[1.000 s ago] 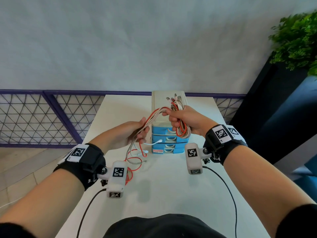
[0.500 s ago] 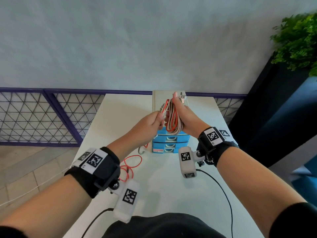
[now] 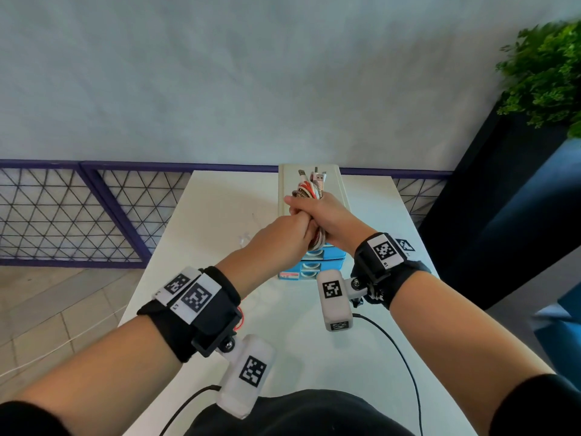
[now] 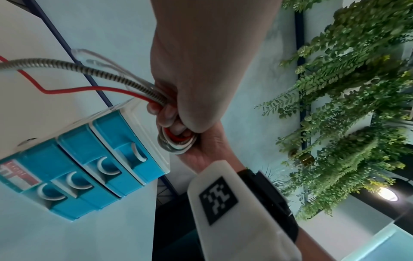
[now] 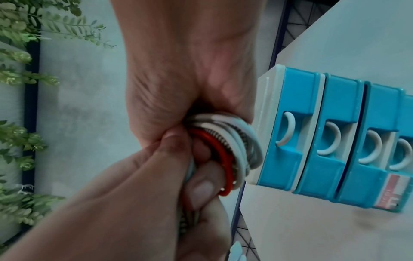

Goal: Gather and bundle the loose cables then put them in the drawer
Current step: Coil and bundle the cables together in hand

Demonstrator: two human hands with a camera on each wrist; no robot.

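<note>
A coil of cables (image 3: 314,191) in red, white and braided metal sits in my right hand (image 3: 317,212), whose fingers curl round it above the drawer unit (image 3: 314,265); USB plugs stick out at the top. My left hand (image 3: 295,228) presses against the right and grips the trailing cable ends. In the left wrist view those tails (image 4: 107,79) run from my left hand (image 4: 170,113) off to the left. The right wrist view shows the coil (image 5: 225,150) in my right hand (image 5: 190,113), beside the blue drawers (image 5: 324,141), all closed.
The drawer unit has a white top (image 3: 286,184) and stands at the far middle of the white table (image 3: 204,215). A thin pale cable (image 3: 246,239) lies left of it. A purple mesh railing (image 3: 94,209) is at the left, a plant (image 3: 547,73) at the right.
My left hand has come up from the loose strands to the bundle and now holds the tails tight against my right hand. The red loops on the table have mostly been drawn up.
</note>
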